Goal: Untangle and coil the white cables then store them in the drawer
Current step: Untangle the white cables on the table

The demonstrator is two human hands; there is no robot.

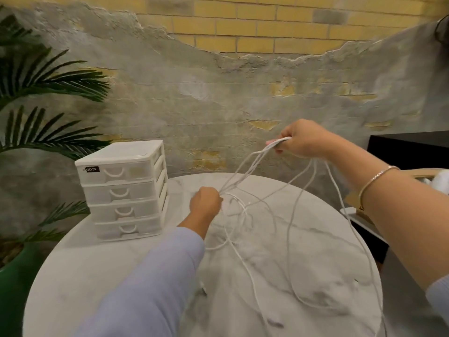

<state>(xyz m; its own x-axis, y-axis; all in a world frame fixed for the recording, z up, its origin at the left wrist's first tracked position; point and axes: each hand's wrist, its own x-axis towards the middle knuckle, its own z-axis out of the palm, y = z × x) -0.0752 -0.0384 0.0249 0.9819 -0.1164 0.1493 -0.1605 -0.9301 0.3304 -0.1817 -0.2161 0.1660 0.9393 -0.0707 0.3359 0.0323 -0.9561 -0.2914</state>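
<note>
Round marble table [97,276], peeling brick wall behind. Untangling step: right hand [301,142] raised, fingers pinching white cables [243,210]; left hand [206,203] gripping the knot below. Next: strands separated, then coiled; drawer unit [124,190] closed, left of both.

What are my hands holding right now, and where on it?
Both hold the white cables. The right hand grips a bunch of strands raised above the table; the left hand grips strands lower, at the tangle.

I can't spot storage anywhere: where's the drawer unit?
The drawer unit stands on the round table's far left, beside the palm plant.
</note>
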